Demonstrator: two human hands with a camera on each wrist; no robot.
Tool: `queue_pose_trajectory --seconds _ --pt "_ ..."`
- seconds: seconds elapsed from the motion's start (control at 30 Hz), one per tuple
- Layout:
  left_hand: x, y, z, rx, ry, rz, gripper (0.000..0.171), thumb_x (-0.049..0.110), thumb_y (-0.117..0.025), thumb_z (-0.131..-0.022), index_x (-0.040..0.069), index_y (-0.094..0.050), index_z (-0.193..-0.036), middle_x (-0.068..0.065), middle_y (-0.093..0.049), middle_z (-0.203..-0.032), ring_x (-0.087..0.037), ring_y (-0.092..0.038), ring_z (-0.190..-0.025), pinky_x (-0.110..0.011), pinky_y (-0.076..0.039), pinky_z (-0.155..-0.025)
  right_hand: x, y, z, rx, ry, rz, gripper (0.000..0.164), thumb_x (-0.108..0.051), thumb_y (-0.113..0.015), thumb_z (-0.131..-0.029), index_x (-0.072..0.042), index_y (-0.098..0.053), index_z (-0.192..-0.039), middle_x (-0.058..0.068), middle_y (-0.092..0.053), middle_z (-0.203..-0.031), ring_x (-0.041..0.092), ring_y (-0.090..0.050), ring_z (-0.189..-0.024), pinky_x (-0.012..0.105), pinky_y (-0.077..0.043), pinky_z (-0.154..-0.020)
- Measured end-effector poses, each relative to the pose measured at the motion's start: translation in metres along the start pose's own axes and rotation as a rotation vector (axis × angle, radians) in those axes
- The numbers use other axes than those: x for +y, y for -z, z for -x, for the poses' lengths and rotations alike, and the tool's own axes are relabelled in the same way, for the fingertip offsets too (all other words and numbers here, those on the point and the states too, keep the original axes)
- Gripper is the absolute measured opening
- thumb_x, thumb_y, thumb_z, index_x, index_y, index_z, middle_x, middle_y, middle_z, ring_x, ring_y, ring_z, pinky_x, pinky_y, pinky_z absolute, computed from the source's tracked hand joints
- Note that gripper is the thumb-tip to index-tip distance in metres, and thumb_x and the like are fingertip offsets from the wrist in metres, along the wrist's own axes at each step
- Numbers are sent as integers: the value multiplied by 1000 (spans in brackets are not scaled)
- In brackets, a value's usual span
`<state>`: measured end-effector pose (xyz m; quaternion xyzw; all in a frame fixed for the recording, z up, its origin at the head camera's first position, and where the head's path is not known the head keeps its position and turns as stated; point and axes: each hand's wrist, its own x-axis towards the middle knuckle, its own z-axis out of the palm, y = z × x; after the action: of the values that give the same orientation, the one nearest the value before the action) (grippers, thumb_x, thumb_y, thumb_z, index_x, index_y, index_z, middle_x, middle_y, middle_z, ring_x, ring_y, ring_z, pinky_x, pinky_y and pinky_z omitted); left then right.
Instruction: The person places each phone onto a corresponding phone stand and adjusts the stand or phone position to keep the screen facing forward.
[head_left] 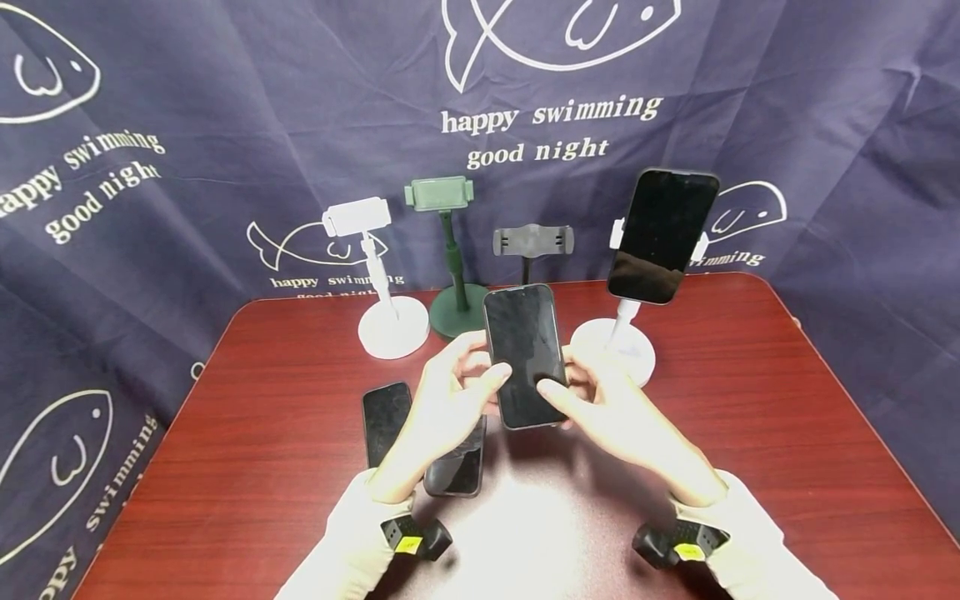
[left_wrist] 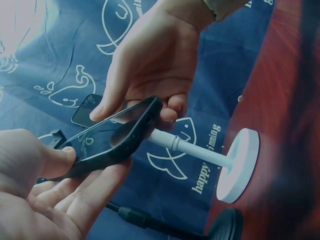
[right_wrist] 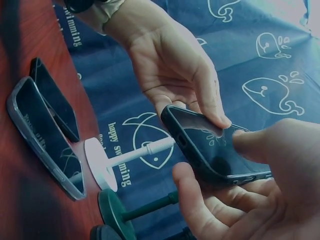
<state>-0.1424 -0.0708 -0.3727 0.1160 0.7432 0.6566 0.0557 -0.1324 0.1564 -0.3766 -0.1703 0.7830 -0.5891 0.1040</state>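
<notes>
Both hands hold a black smartphone [head_left: 524, 354] upright above the table, its dark screen facing the person. My left hand [head_left: 447, 404] grips its left edge, thumb on the screen and fingers behind. On the other edge, my right hand [head_left: 618, 412] has the same grip, as the right wrist view shows with its thumb lying on the glass [right_wrist: 215, 145]. Just behind the phone stands a grey phone holder [head_left: 533, 241], its lower part hidden. Two more smartphones lie by the left forearm, one [head_left: 386, 417] farther left, the other [head_left: 457, 467] partly under the hand.
A white phone stand [head_left: 393, 327] and a green one [head_left: 442, 193] stand at the back left. At the right, a second white stand [head_left: 633, 354] carries a smartphone [head_left: 663, 236]. The red wooden table [head_left: 787, 433] ends at a dark blue fish-print cloth [head_left: 360, 100].
</notes>
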Motion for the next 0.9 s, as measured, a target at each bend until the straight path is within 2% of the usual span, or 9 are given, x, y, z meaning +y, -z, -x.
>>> queue_pose_trajectory --seconds 0.07,0.23,0.53,0.7,0.9 --pt "1 0 0 11 -1 17 46 13 -72 -96 11 -57 -140 -21 -75 -113 -28 -78 -76 -41 -64 -68 0 -1 0 -24 3 -31 39 -17 -69 -100 -3 -53 -133 18 -73 -116 20 -76 -89 41 -62 -70" --pt "3 0 1 23 8 15 49 13 -72 -96 11 -55 -142 -20 -75 -111 -27 -77 -73 -41 -64 -68 0 -2 1 -53 32 -46 45 -10 -71 -97 -1 -50 -136 21 -73 -114 23 -75 -77 41 -62 -66" --pt "2 1 2 -4 9 8 49 15 -71 -97 15 -53 -143 -20 -75 -115 -28 -78 -79 -41 -64 -70 -2 -2 3 -43 7 -90 48 -5 -72 -95 0 -49 -137 24 -70 -118 20 -75 -87 39 -63 -66" --pt "0 0 2 -11 1 9 51 15 -71 -97 16 -52 -144 -18 -74 -119 -28 -77 -91 -42 -64 -73 -3 -2 4 -39 4 -95 48 -4 -71 -95 -1 -49 -138 24 -69 -120 17 -74 -91 39 -63 -67" --pt "2 -1 2 -21 -19 13 53 15 -70 -97 17 -49 -146 -17 -73 -121 -29 -76 -98 -47 -63 -77 -4 1 5 -32 37 -82 48 0 -70 -95 2 -49 -138 26 -69 -120 17 -74 -89 37 -62 -66"
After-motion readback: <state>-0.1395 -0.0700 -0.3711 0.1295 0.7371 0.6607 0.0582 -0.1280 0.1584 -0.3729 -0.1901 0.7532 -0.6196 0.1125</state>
